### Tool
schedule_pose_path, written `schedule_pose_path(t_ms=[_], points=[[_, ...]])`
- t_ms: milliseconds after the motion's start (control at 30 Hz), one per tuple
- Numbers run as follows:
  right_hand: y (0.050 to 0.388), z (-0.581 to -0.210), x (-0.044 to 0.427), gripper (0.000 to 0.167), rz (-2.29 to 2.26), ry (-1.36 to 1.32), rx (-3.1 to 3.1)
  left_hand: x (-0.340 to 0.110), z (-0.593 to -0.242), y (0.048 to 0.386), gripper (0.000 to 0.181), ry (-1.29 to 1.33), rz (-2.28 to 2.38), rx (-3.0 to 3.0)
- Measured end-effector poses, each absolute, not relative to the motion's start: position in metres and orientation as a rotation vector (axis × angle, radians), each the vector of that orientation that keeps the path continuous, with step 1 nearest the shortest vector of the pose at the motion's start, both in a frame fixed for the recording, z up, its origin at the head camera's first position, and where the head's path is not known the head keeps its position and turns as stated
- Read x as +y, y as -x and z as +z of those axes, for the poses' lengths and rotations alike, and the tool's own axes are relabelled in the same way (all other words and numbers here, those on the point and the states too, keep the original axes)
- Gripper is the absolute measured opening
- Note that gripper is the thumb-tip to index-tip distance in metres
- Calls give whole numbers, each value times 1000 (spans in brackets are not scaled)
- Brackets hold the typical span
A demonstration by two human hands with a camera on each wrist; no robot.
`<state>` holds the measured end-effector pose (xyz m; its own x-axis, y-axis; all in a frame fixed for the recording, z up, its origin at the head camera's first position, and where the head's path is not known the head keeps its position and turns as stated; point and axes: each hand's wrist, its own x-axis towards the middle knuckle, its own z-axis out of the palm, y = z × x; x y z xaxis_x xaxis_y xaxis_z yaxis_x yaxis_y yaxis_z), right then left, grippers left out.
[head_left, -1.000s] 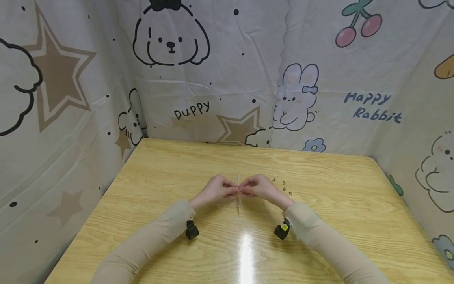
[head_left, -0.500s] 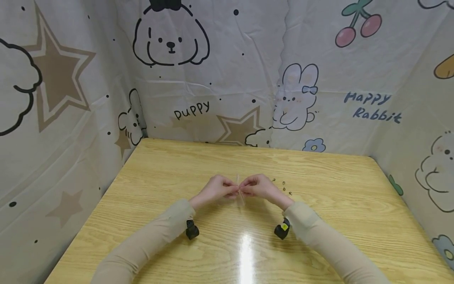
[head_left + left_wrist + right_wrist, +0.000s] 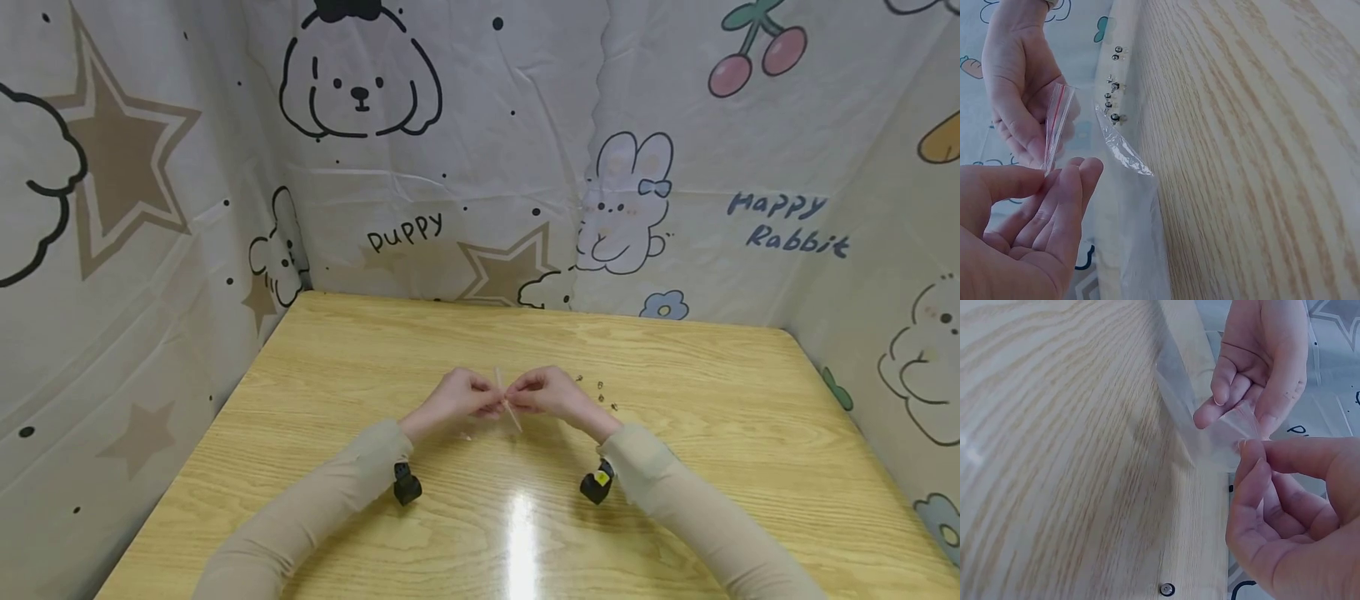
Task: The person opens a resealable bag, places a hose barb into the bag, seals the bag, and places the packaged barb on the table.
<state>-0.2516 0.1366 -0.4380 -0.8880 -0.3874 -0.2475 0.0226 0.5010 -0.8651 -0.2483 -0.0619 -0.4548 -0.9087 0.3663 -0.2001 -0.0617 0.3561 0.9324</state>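
Note:
A clear plastic zip bag [image 3: 513, 417] with a red line along its mouth is held between both hands above the middle of the table. My left hand [image 3: 459, 395] pinches the zip edge between thumb and fingers. From the other side my right hand [image 3: 553, 392] pinches the same edge, the fingertips of both hands close together. In the left wrist view the red-lined mouth [image 3: 1057, 125] stands upright between the hands, and the bag's body [image 3: 1138, 206] hangs beside them. Whether the mouth is parted cannot be told. Several small metal screws [image 3: 1115, 117] lie beyond the right hand.
The wooden table [image 3: 675, 500] spreads around the hands, with a patterned cloth [image 3: 420, 183] behind and at both sides. One screw [image 3: 1167, 589] shows near the right hand in the right wrist view. Black wrist cameras [image 3: 407, 485] sit below the cuffs.
The bag has turned and spread between the hands: its lower end has swung right, and a further edge shows below the left hand. Both hands keep nearly the same place.

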Motion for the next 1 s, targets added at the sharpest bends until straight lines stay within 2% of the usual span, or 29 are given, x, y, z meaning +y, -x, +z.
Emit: schedule_pose_path(t_ms=[433, 1000], points=[[244, -433, 132, 17, -1237, 358, 2505, -61, -452, 250, 20, -301, 1528, 2257], [246, -432, 133, 22, -1323, 260, 2444, -59, -450, 253, 26, -408, 1482, 2182]])
